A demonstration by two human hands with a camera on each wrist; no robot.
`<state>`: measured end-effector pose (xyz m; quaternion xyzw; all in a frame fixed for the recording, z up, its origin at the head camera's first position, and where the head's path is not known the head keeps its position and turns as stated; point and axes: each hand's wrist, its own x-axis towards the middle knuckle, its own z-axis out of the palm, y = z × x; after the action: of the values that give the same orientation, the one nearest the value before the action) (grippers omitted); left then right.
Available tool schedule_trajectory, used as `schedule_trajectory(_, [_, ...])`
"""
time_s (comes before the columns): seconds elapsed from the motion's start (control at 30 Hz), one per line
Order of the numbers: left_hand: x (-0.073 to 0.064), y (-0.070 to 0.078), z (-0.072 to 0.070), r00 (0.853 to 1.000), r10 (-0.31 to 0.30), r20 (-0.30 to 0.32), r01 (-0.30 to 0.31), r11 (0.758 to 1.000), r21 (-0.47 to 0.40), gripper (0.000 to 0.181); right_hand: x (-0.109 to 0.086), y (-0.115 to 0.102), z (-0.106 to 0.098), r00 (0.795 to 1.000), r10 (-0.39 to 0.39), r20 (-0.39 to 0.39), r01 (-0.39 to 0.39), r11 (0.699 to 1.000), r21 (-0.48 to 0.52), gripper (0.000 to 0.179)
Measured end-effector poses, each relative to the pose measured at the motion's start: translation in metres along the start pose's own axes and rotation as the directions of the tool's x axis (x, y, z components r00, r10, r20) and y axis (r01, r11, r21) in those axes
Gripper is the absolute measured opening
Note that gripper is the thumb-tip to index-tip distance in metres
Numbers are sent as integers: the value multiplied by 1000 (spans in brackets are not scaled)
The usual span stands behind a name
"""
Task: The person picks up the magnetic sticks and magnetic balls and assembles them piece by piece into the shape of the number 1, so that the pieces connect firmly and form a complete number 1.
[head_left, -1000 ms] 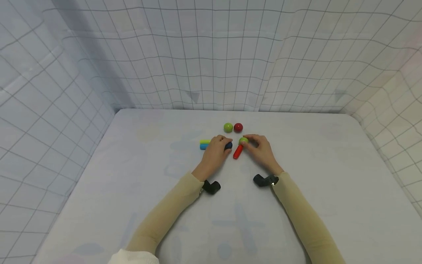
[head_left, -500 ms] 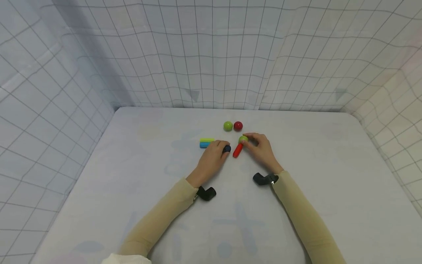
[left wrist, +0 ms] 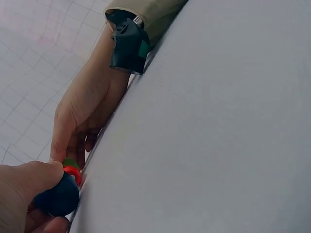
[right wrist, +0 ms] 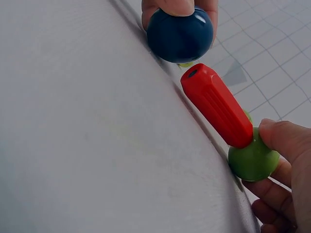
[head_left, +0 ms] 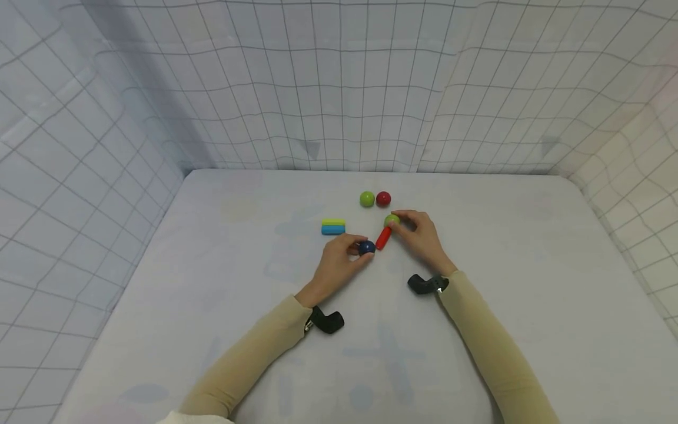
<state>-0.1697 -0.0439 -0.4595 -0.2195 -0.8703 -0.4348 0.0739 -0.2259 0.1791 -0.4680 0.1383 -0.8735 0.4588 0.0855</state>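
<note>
Between its thumb and fingers, my left hand [head_left: 336, 262] grips a dark blue ball [right wrist: 180, 35]. My right hand [head_left: 424, 238] pinches a green ball [right wrist: 253, 158] by its sides. A red faceted rod [right wrist: 217, 106] is joined to that green ball, and its free end, with a small dark hole, points toward the blue ball. A narrow gap separates the rod's end from the blue ball in the right wrist view. In the left wrist view the blue ball [left wrist: 58, 195] partly hides the red rod [left wrist: 74, 174] and the green ball.
Behind the hands, a second green ball [head_left: 367, 199] and a red ball [head_left: 384, 199] sit side by side on the white table [head_left: 477, 330]. Left of them lie a yellow-green rod [head_left: 333, 222] and a blue rod [head_left: 333, 230], side by side. Gridded curtains surround the table.
My left hand has drawn back toward me with the blue ball, uncovering the yellow-green and blue rods. The right hand stays nearly in place, with the green ball and red rod.
</note>
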Motion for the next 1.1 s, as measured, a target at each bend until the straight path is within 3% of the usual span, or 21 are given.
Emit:
schedule_trajectory(0.23, [-1, -4, 4, 999, -34, -29, 29, 987, -161, 31, 0, 1, 1, 1000, 5, -1, -5, 1000, 1, 34])
schedule_trajectory(0.4, [0, -7, 5, 998, -45, -36, 37, 976, -213, 30, 1, 0, 1, 1000, 9, 1, -9, 1000, -2, 34])
schedule_trajectory(0.73, [-1, -5, 7, 997, -74, -38, 64, 971, -231, 32, 1, 1, 1, 1000, -8, -8, 8, 1000, -7, 33])
schedule_trajectory(1.1, [0, -2, 10, 996, -67, -53, 54, 975, -215, 33, 1, 2, 0, 1000, -23, -15, 24, 1000, 16, 34])
